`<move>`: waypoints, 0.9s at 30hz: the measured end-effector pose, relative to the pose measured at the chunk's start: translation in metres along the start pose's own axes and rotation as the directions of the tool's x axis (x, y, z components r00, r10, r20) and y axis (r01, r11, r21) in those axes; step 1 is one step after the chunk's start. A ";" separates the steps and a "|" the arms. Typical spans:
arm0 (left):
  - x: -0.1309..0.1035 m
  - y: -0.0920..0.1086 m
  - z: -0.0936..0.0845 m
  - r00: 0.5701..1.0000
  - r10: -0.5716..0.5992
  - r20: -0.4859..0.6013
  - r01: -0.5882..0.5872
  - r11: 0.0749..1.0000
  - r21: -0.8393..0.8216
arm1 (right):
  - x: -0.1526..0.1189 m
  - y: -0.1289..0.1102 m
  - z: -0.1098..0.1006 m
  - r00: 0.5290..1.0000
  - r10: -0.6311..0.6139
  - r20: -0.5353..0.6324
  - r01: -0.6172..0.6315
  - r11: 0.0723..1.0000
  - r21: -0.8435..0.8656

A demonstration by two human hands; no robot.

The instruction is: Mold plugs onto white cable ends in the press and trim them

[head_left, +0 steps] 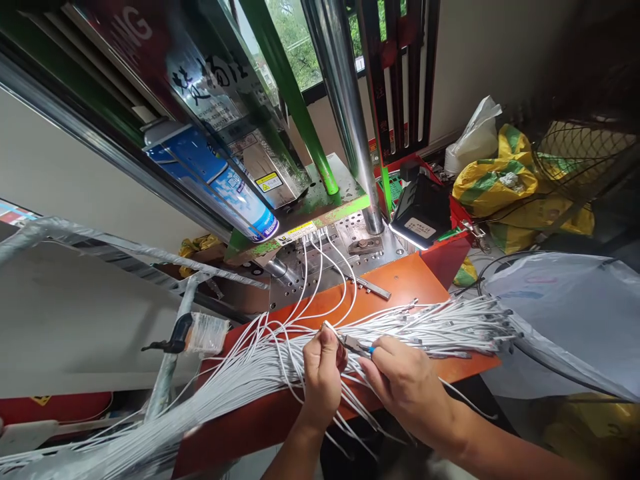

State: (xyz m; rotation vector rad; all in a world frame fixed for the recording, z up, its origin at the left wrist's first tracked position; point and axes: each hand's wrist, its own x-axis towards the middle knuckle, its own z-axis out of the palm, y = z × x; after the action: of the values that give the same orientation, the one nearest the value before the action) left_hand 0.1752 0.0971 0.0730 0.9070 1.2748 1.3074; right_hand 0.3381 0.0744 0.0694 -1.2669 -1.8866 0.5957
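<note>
A large bundle of white cables [235, 380] lies across the orange board in front of me. My left hand [323, 367] is closed on a white cable [327, 325], its thumb over the cable near the end. My right hand [400, 370] grips pliers [354, 344] with a blue handle; most of the handle is hidden in the fist. The jaws of the pliers are at the cable beside my left fingers. Several white cables curve from the metal press [317, 235] down to the bundle.
The orange board [420, 273] has dark connector ends piled at its right. A blue spray can [225, 187] stands by the press, and a metal bar [370, 288] lies before it. At right are a black lamp box [423, 210], yellow sacks [493, 187] and white sheeting [575, 320].
</note>
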 end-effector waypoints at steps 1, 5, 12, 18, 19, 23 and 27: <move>0.001 0.003 0.001 0.998 -0.051 0.023 0.052 0.998 -0.030 | 0.001 0.002 -0.001 0.997 0.054 0.059 -0.061 0.991 0.122; 0.005 0.020 0.001 0.932 -0.291 0.215 0.323 0.938 -0.130 | 0.002 0.010 -0.006 0.856 0.173 0.488 -0.484 0.602 0.635; 0.007 0.030 -0.012 0.726 -0.459 0.512 0.583 0.806 -0.105 | -0.006 0.019 -0.005 0.702 0.005 0.712 -0.710 0.085 0.699; 0.004 0.002 -0.008 0.968 -0.130 0.213 0.141 0.989 -0.036 | -0.008 0.006 -0.013 0.981 0.115 0.158 -0.145 0.970 0.193; 0.003 -0.003 -0.007 0.982 -0.067 0.178 0.067 0.998 0.003 | -0.009 0.004 -0.012 0.992 0.087 0.090 -0.095 0.992 0.088; 0.000 -0.013 -0.004 0.991 0.107 0.082 -0.121 0.975 0.188 | -0.014 -0.004 0.000 0.997 0.009 -0.077 -0.018 0.993 -0.119; -0.001 -0.015 -0.002 0.967 0.246 0.061 -0.251 0.902 0.352 | -0.013 -0.006 0.006 0.990 -0.002 -0.138 -0.023 0.983 -0.181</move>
State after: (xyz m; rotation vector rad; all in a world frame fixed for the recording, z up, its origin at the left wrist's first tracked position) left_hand 0.1757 0.0939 0.0582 1.3725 1.4483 1.2784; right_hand 0.3333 0.0599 0.0657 -1.3986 -1.8523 0.3365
